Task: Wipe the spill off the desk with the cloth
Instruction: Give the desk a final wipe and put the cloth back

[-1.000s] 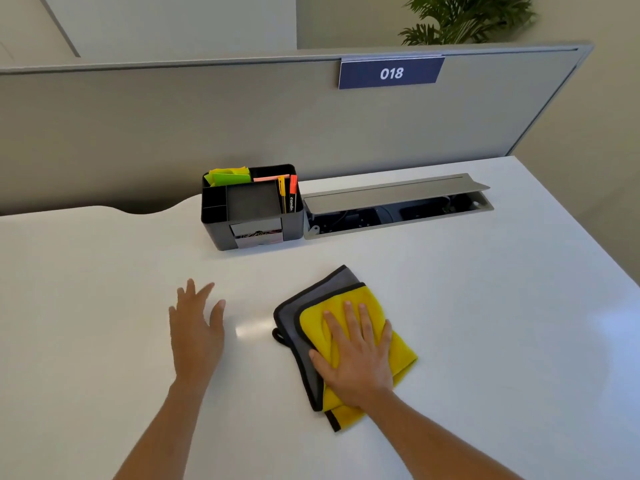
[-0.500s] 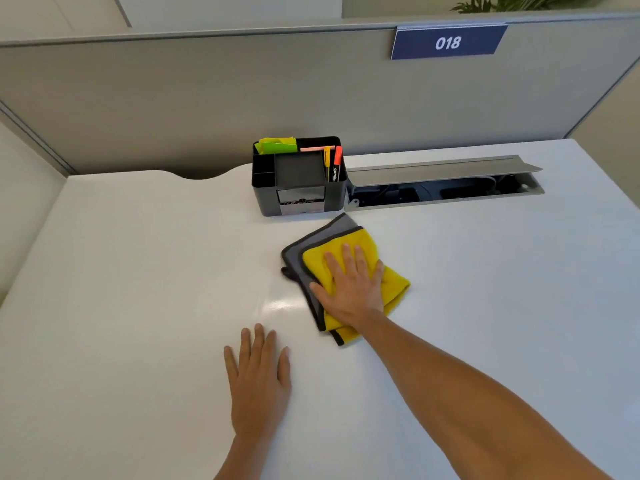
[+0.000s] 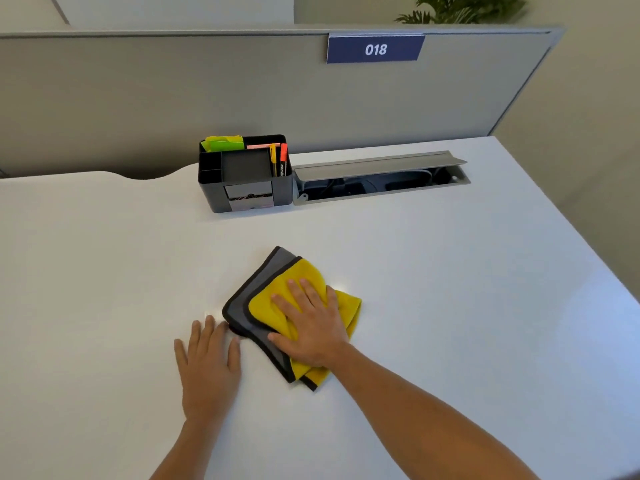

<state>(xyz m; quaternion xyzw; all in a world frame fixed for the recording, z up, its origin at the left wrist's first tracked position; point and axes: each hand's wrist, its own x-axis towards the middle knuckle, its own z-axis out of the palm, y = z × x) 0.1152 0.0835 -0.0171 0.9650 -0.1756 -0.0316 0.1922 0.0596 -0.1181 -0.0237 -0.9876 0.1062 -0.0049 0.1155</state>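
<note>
Both hands lie flat on the white desk (image 3: 450,271); the right hand (image 3: 311,327) is spread open, palm down, pressing on the folded cloth (image 3: 270,306), its fingers (image 3: 301,292) on the yellow face and its thumb at the grey edge nearest the person; the left hand (image 3: 209,365) is also open and flat, gripping nothing, its fingertips just beside the cloth's dark left corner, perhaps touching it, though the view does not settle that. The cloth is yellow on one side and grey on the other with a dark hem; it sits near the middle of the desk, towards the front, folded over so that both colours show. A small bright sheen marks the desk just left of the cloth, by the left fingertips; whether it is wet spill or only reflected light cannot be told. Farther back stands a dark desk organiser (image 3: 242,174) holding green sticky notes (image 3: 223,143) and pens (image 3: 282,161), one with an orange cap; touching its right side is an open cable tray (image 3: 377,174) set into the desk, its lid raised; behind runs a grey partition (image 3: 173,91) bearing a blue label (image 3: 375,49) marked 018; leaves of a plant (image 3: 460,8) show above it.
</note>
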